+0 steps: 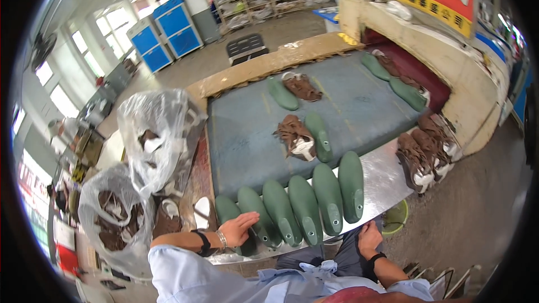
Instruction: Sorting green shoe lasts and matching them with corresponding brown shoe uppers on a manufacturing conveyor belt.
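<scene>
Green shoe lasts (306, 207) stand in a row along the near metal edge of the worktable. My left hand (238, 229) lies with straight, extended fingers over the leftmost lasts, touching or just above them; its grip is open and nothing is in it. My right hand (369, 239) is low beside my thigh, just off the metal edge, with its fingers curled in and no object showing. Beyond the row, a brown shoe upper (296, 137) lies beside a green last (319, 137) on the grey belt. Farther back lies another brown upper (302, 87) with its last (282, 94).
Clear plastic bags (157, 140) with brown uppers stand at the left, near two sandal-like pieces (205, 213). Several brown uppers (421, 154) sit on the right metal edge. More lasts (407, 92) lie near the tunnel opening (410, 59). A green bucket (396, 217) stands below.
</scene>
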`<state>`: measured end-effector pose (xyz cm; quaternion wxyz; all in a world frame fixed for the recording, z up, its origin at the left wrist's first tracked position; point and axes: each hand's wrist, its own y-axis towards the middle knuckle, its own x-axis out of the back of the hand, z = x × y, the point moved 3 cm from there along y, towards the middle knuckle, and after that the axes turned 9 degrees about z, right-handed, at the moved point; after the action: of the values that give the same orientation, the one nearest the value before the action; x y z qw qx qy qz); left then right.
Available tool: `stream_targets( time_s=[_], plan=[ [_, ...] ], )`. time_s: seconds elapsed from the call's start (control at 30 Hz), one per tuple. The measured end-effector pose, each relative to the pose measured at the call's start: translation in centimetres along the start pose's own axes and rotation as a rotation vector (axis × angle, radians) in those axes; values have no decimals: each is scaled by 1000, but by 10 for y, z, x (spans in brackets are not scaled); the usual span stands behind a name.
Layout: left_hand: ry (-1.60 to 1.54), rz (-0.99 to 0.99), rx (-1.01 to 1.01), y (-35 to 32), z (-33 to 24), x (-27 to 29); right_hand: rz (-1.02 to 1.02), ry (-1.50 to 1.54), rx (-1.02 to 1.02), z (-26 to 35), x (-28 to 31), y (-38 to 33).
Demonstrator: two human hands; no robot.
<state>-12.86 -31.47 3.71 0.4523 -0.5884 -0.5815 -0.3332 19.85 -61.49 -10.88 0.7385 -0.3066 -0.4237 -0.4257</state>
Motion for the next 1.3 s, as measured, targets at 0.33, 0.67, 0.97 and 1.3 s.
stream_targets(
  time_s=[0.33,0.67,0.97,1.3],
  plan=[
    [83,-42,29,8,1,10,-50,55,-31,2,-5,3],
    [49,-64,18,8,-6,11,-52,18,22,-2,-7,1],
    [55,-65,21,5,4,5,-71,-21,49,4,-3,1],
    [37,-83,1,7,4,4,-65,-14,36,3,-3,1]
  ],
)
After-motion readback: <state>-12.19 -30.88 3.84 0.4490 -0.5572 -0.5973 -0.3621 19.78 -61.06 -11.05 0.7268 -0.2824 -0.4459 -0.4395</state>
